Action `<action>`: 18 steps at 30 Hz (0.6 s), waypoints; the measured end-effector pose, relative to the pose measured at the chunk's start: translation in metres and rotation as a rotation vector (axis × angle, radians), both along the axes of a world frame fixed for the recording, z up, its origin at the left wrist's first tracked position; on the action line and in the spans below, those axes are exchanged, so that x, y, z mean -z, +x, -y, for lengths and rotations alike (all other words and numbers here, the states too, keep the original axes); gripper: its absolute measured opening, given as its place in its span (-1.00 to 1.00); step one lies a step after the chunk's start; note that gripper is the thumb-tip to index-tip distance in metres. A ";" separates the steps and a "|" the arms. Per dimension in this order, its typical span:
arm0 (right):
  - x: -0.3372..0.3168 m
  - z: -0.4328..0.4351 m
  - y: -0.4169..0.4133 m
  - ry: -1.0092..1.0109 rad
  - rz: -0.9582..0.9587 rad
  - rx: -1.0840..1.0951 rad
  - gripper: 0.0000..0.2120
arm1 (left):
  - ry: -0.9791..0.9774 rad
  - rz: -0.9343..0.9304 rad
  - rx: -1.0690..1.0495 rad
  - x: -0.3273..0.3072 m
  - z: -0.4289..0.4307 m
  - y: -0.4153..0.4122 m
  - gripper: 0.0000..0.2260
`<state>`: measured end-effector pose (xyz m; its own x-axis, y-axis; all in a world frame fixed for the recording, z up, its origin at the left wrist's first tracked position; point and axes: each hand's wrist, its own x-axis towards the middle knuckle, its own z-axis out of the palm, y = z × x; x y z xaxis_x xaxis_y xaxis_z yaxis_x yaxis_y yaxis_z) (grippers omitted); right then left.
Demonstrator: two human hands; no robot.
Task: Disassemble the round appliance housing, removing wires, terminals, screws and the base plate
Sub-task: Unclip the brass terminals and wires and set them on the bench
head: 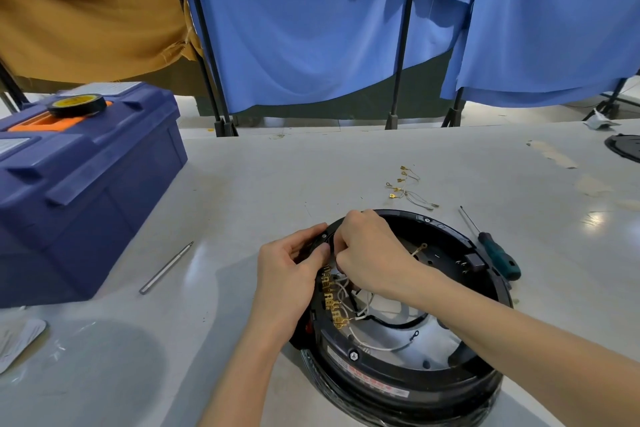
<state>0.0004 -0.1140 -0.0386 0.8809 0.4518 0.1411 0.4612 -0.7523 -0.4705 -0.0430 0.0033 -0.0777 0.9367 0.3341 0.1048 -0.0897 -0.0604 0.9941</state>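
Note:
The round black appliance housing (408,371) lies open side up on the white table, in front of me. Inside it run white wires (377,345) and a row of brass terminals (330,295) along the left inner wall. My left hand (294,274) grips the housing's left rim, thumb over the edge. My right hand (370,253) reaches into the housing beside it, fingers pinched at the wires near the top of the terminal row; what it pinches is hidden by the fingers.
Loose removed wires with brass terminals (408,187) lie behind the housing. A green-handled screwdriver (495,250) lies to its right, a metal driver bit (166,267) to its left. A blue toolbox (79,191) with black tape (77,104) stands at the left. Another black part (625,147) is far right.

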 end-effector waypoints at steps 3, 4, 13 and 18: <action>0.000 0.001 -0.001 0.020 -0.001 0.020 -0.87 | -0.001 -0.009 0.004 0.000 0.000 0.000 -0.75; 0.000 0.001 -0.002 0.024 -0.002 0.025 -0.87 | -0.004 -0.010 0.004 0.000 0.000 0.000 -0.75; 0.002 0.009 -0.003 0.101 -0.083 0.144 -0.86 | -0.016 -0.017 0.006 -0.001 0.000 -0.001 -0.75; 0.000 0.016 -0.001 0.274 -0.305 0.136 -0.83 | -0.003 -0.017 -0.007 -0.001 0.001 -0.001 -0.75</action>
<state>-0.0003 -0.1300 -0.0391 0.9497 0.3111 -0.0366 0.1753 -0.6247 -0.7610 -0.0441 0.0018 -0.0763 0.9361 0.3406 0.0876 -0.0722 -0.0575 0.9957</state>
